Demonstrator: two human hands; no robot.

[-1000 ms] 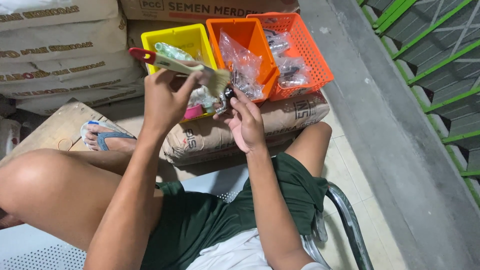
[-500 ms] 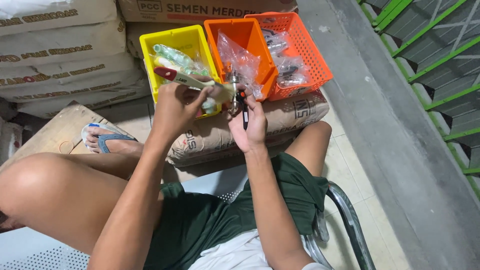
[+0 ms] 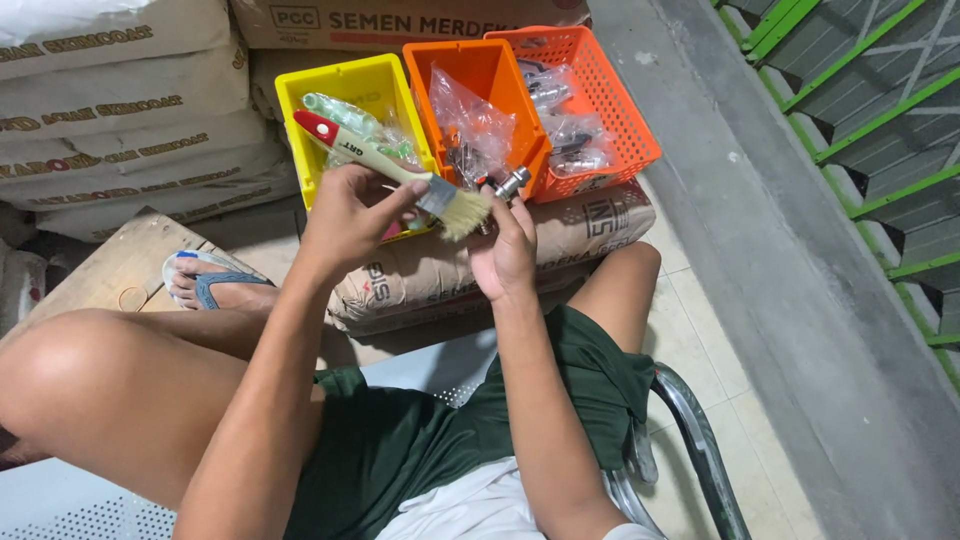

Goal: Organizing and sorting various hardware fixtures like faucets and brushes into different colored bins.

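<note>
**Brush laid against a small metal fitting over the bins**

Since the earlier frame, both hands have lifted a little toward the far bins, and the brush now lies flatter, its bristles swung right against the part in the other hand. Fingers of the left hand (image 3: 345,215) are closed around the pale handle of the paintbrush (image 3: 400,170), just behind its metal band; the red handle tip points far left, over the yellow bin (image 3: 300,105). Fingers of the right hand (image 3: 505,250) are curled shut on a small metal fitting (image 3: 510,183), whose silver end sticks up above the fingertips. The cream bristles touch that fitting from the left.

Just beyond the hands, the orange bin (image 3: 500,85) holds clear plastic bags of metal parts. To its right sits an orange mesh basket (image 3: 625,120) with more bagged parts. All three containers rest on a brown sack (image 3: 580,235) lying across the floor, with more sacks stacked at far left. A sandalled foot (image 3: 205,285) rests on a board at near left.
</note>
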